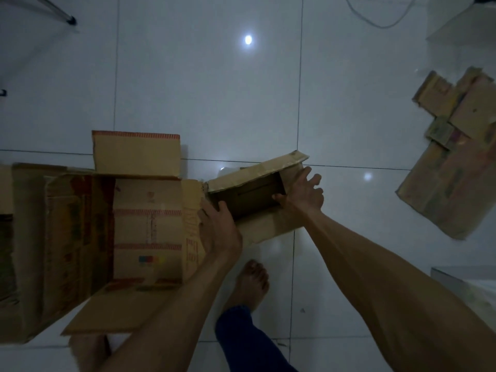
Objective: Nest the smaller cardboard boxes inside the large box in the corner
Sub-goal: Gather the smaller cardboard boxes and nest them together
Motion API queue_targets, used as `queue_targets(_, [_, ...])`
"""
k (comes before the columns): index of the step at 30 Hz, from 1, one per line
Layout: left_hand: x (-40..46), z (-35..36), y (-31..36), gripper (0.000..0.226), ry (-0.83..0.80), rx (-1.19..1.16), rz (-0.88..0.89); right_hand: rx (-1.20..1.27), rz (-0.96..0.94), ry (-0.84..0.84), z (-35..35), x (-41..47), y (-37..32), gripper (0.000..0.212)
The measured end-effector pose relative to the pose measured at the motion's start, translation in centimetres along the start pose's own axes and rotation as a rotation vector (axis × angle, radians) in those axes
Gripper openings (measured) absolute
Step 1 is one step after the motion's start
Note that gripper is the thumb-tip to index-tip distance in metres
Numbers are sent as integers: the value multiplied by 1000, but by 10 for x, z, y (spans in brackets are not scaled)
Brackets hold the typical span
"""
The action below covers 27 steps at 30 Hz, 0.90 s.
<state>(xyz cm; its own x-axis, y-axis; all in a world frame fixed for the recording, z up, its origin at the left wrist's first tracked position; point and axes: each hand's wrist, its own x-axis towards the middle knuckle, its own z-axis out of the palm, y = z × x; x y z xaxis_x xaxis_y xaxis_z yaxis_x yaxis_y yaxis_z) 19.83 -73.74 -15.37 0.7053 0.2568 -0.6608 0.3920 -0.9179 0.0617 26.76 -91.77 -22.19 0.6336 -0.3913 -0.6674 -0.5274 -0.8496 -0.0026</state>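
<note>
A large open cardboard box with red stripes inside stands on the floor at the left, its flaps spread out. Just right of it I hold a smaller open cardboard box, tilted, its dark inside facing me. My left hand grips its near left rim, fingers curled over the edge. My right hand grips the right end wall, thumb inside and fingers outside. The small box hangs beside the large box's right wall, touching or nearly touching it.
Flattened cardboard pieces lie on the white tiled floor at the right. My bare foot stands below the small box. A white cable runs at the top right, a metal leg at the top left.
</note>
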Motion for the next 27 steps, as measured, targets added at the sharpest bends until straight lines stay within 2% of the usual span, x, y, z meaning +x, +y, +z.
queue_targets(5, [-1,18,-2,62,16,37,-39,32,70,-15,6,1,1,107])
queue_targets(10, [-1,29,0,67,-17,65,12,44,96,23,10,1,6,89])
queue_targets(13, [2,24,5,60,-37,0,-18,53,67,71,12,-5,7,75])
queue_targets(17, [9,12,5,46,-18,-210,-25,82,49,172,13,-14,19,37])
queue_targets(22, [18,-2,-6,33,0,-395,173,296,138,189,12,-43,50,30])
queue_targets(27, [32,-17,-13,33,-47,-291,437,521,357,163,35,-98,73,32])
